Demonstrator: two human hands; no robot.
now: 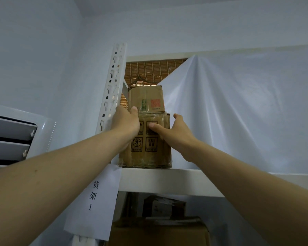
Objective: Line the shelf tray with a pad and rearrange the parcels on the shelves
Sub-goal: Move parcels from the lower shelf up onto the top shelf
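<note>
Two brown cardboard parcels are stacked on the top shelf. The lower parcel carries black handling symbols; the smaller upper parcel rests on it, with a red stamp on its front. My left hand clasps the lower parcel's left upper corner, thumb touching the upper parcel's bottom edge. My right hand presses the lower parcel's right side, thumb across its front. Both arms reach up from below.
A white perforated shelf post stands just left of the parcels. White plastic sheeting hangs on the right. A bamboo blind shows behind. More cardboard boxes sit on the shelf below. A paper label hangs from the post.
</note>
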